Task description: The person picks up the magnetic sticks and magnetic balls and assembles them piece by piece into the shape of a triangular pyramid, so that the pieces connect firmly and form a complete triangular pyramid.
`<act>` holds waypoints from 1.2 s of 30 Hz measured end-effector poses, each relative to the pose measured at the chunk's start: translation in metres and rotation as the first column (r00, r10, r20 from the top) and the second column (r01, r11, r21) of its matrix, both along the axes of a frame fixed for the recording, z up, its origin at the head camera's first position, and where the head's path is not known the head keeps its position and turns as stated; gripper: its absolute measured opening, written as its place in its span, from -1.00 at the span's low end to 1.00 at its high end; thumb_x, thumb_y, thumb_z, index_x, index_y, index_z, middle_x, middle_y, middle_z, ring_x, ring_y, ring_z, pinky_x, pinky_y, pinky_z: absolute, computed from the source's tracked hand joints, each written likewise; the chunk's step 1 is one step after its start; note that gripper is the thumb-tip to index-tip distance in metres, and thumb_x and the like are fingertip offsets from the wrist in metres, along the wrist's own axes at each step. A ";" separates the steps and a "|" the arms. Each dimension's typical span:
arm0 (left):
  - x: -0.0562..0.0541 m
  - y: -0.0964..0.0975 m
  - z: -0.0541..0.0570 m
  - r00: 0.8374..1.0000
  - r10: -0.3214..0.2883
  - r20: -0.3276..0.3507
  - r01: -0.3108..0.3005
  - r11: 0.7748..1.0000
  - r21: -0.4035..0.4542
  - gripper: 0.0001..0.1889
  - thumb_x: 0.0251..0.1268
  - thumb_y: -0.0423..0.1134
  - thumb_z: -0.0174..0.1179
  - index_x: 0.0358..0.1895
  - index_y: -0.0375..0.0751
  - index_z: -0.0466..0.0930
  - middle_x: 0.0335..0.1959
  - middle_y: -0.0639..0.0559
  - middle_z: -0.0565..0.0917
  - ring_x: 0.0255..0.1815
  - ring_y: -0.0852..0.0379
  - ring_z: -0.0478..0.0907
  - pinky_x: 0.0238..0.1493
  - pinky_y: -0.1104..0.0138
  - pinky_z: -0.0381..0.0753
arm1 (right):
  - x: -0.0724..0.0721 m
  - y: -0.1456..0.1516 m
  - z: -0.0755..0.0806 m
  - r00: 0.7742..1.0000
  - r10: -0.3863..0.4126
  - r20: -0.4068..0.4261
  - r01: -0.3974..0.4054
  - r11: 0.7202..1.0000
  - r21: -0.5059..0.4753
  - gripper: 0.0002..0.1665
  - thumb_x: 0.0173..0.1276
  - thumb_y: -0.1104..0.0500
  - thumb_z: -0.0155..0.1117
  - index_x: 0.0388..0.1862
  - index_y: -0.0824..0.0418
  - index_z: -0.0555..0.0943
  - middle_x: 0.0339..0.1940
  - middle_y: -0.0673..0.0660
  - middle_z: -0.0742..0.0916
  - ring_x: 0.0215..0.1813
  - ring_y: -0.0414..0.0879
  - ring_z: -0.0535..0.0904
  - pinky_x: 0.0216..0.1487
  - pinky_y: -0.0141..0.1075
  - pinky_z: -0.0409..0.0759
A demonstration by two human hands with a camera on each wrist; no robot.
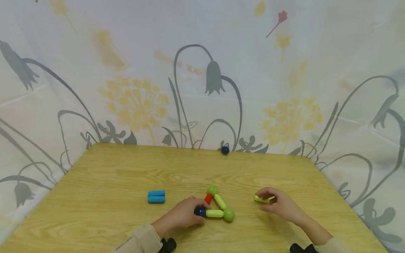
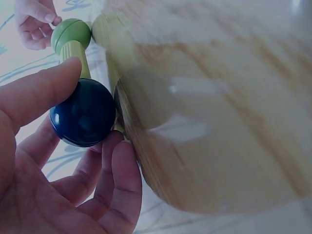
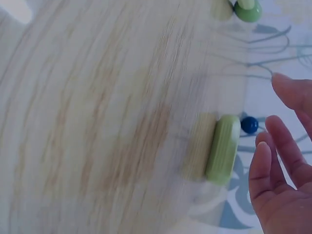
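Note:
My left hand [image 1: 185,212] holds a dark blue ball [image 2: 84,113] between thumb and fingers. That ball is one corner of a triangle lying on the table. A light green stick [image 1: 214,213] runs from it to a green ball [image 1: 229,214]; a second light green stick [image 1: 220,201] goes on to another green ball [image 1: 212,190]. A red stick [image 1: 208,199] closes the third side, partly behind my left fingers. Off to the right, my right hand [image 1: 281,206] hovers with relaxed, parted fingers beside a loose light green stick [image 3: 224,148], with a gap between them in the right wrist view.
Two blue sticks [image 1: 156,196] lie side by side left of the triangle. A dark blue ball [image 1: 225,150] rests at the table's far edge, close to a flower-printed cloth [image 1: 196,116]. The wooden table [image 1: 110,168] extends around both hands.

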State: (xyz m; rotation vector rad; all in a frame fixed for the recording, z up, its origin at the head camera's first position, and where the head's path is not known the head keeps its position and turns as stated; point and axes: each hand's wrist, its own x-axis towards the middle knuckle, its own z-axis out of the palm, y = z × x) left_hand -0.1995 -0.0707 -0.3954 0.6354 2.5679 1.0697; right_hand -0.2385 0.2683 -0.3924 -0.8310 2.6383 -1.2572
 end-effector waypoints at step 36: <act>-0.005 -0.001 -0.003 1.000 -0.014 0.026 0.014 1.000 -0.006 -0.68 0.08 -0.23 0.36 -0.04 0.00 0.62 -0.08 0.04 0.54 0.00 -0.01 0.45 0.03 0.10 0.44 | -0.010 -0.018 -0.006 0.991 0.001 0.135 -0.014 0.996 0.091 -0.56 0.20 0.27 0.31 0.05 0.42 0.53 -0.17 0.12 0.59 -0.19 -0.04 0.51 -0.23 -0.31 0.52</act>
